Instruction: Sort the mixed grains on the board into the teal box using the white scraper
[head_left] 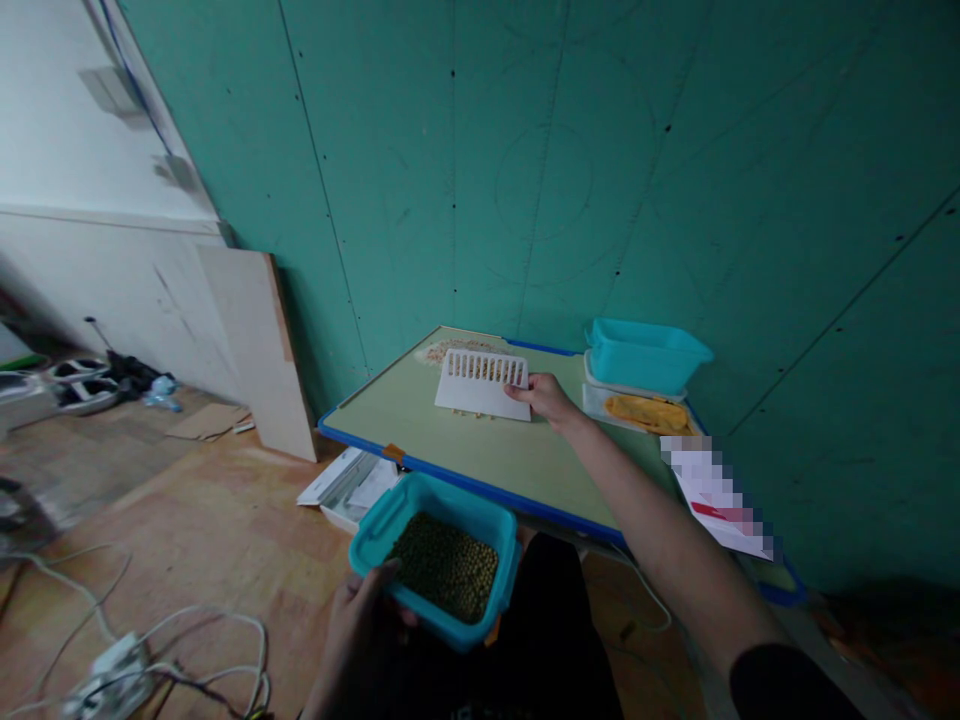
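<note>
My left hand [366, 600] grips the near left rim of a teal plastic tub [487, 628], held just below the table's front edge. Inside the tub are dark green beans [424, 550] and paler tan beans [476, 575]. My right hand [551, 398] is closed on the right end of a flat white slotted board [480, 392], which has a row of long openings along its far edge. Tan beans show through the slots, and a few more lie along the board's near edge. Behind the board spreads a pile of pale grains [442, 350].
The pale green table [382, 405] has a blue edge and stands against a green wall. At its right are another teal tub [649, 355], an orange cloth-like item [649, 412] and a partly blurred paper [724, 505]. Cables and a power strip [116, 670] lie on the floor.
</note>
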